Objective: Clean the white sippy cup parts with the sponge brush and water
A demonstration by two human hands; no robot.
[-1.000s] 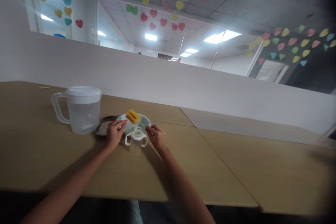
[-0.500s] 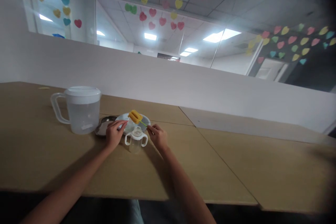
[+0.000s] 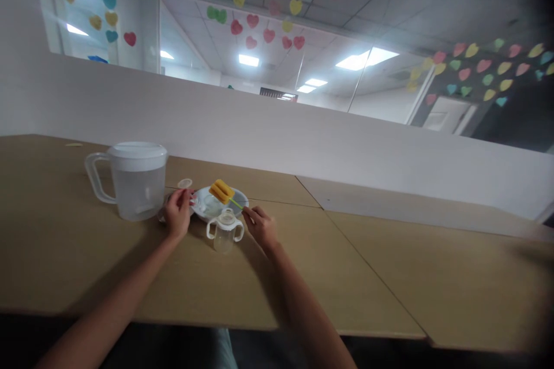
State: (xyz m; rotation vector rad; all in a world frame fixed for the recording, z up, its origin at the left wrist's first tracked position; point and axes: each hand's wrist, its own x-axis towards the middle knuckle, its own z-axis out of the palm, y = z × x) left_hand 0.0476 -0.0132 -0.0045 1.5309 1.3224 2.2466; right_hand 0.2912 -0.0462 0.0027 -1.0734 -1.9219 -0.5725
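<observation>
Head: sponge brush [image 3: 222, 191] in right hand [image 3: 261, 226].

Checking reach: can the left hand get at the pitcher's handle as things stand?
Probably not directly: the handle is on the side of the pitcher facing away from the left hand. The body blocks the way; going around looks possible.
</observation>
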